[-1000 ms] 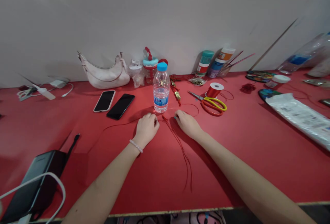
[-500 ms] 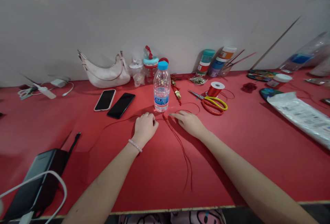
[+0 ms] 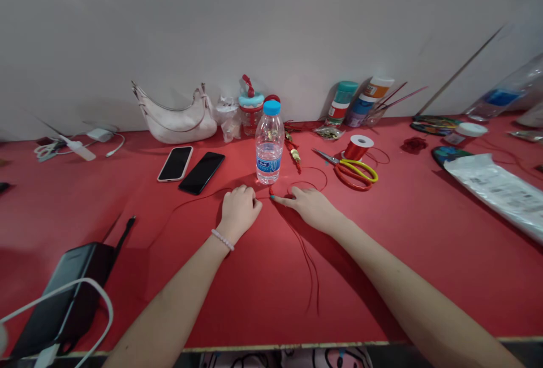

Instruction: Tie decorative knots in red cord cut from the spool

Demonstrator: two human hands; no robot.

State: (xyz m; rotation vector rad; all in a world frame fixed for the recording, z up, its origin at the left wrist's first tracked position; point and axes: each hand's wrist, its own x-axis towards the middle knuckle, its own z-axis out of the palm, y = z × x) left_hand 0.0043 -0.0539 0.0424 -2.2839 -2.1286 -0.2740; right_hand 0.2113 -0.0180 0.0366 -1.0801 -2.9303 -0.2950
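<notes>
Red cord (image 3: 311, 263) lies on the red table, its strands meeting at a small knot just in front of a water bottle (image 3: 268, 161) with a blue cap. My left hand (image 3: 240, 208) rests left of the knot, its fingers curled down over a strand; the fingertips are partly hidden. On the other side, my right hand (image 3: 311, 207) lies low with its index finger stretched out, the tip at the knot. Its remaining fingers are bent, and a cord strand passes beside them. The bottle stands upright, weighing on the cord's far end, which I cannot see fully.
Scissors (image 3: 356, 173) and a spool of red cord (image 3: 357, 147) lie to the right. Two phones (image 3: 202, 173) and a white handbag (image 3: 182, 122) are at the left. A black power bank (image 3: 63, 294) sits front left, and a plastic packet (image 3: 500, 187) far right.
My right index finger has moved left and slightly nearer to me, onto the knot. My left hand stays in place. The view has shifted slightly.
</notes>
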